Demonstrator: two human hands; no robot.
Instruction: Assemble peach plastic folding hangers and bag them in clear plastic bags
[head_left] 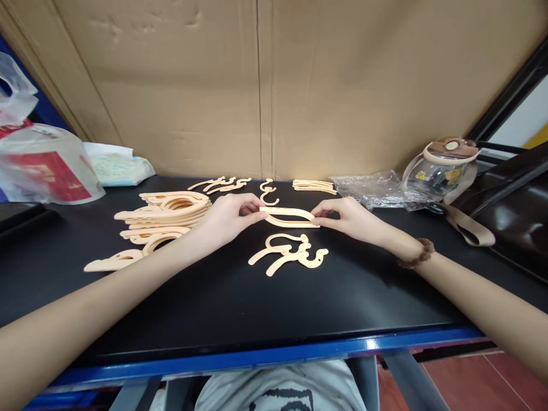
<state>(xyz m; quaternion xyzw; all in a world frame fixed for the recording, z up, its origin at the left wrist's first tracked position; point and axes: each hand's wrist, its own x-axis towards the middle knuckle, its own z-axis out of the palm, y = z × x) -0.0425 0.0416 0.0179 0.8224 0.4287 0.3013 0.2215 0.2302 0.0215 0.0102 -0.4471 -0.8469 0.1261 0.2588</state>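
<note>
Both hands hold one cream plastic hanger arm (287, 217) just above the black table (222, 297). My left hand (229, 216) pinches its left end and my right hand (346, 218) pinches its right end, fingers closed on it. In front of it lie two or three loose hook-shaped cream pieces (291, 254). A stack of curved cream hanger parts (169, 212) rests to the left of my left hand. Behind the hands are more hook pieces (222, 184), a single hook (269, 193) and a small flat stack (314, 185).
A cardboard wall (274, 85) closes off the back. A plastic bag with red print (45, 165) and a white packet (115, 165) sit at the left. Crumpled clear wrap (372, 188), a strapped water bottle (443, 168) and a dark bag (514, 211) sit at the right. The table's blue edge (274, 357) runs in front.
</note>
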